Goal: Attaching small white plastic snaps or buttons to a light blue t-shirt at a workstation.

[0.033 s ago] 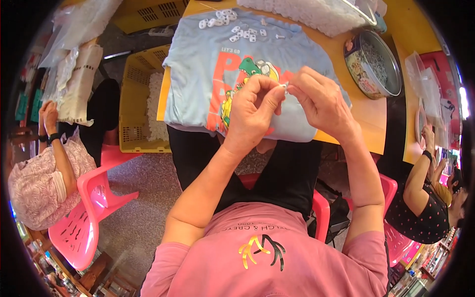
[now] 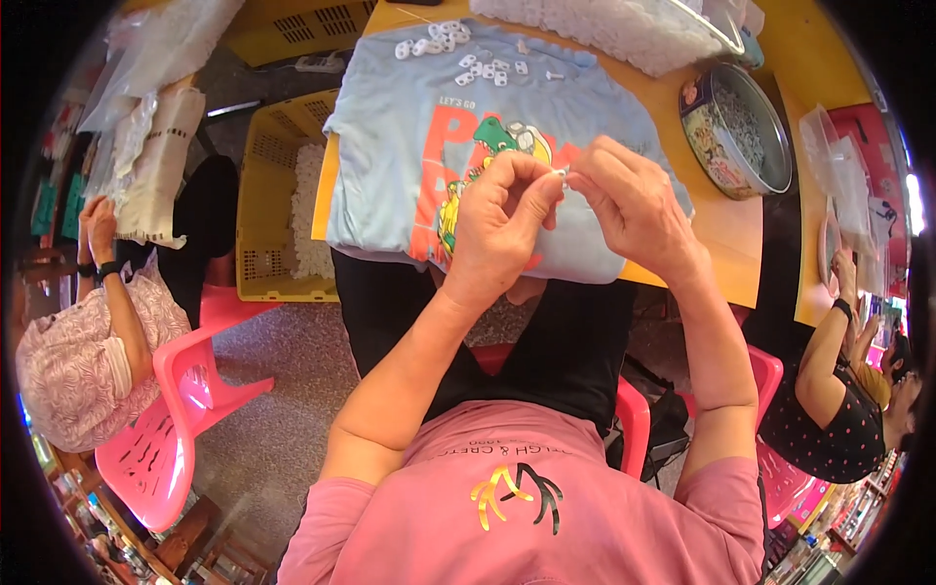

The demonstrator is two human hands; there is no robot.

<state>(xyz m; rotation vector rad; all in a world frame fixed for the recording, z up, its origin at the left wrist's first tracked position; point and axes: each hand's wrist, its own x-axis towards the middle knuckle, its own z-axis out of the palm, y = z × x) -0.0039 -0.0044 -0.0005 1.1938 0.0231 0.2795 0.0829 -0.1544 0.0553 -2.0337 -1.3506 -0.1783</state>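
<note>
My left hand (image 2: pixel 502 219) and my right hand (image 2: pixel 629 200) meet fingertip to fingertip above a folded light-blue shirt (image 2: pixel 375 146). Between the left thumb and forefinger is a small white plastic piece (image 2: pixel 560 173), mostly covered by the fingers. The right thumb and forefinger are pinched against its right side; whatever they grip is too small to make out. On the far part of the shirt lie several white plastic pieces with holes (image 2: pixel 429 44), and a second loose group (image 2: pixel 486 70) sits nearer. A single small white piece (image 2: pixel 555 76) lies apart to their right.
A round tin (image 2: pixel 704 132) of small metal parts stands on the yellow table (image 2: pixel 717 234) at right. Beyond the shirt is a heap of white pieces (image 2: pixel 595 29). A yellow crate (image 2: pixel 255 210) stands left, near a pink chair (image 2: pixel 161 429). People sit on both sides.
</note>
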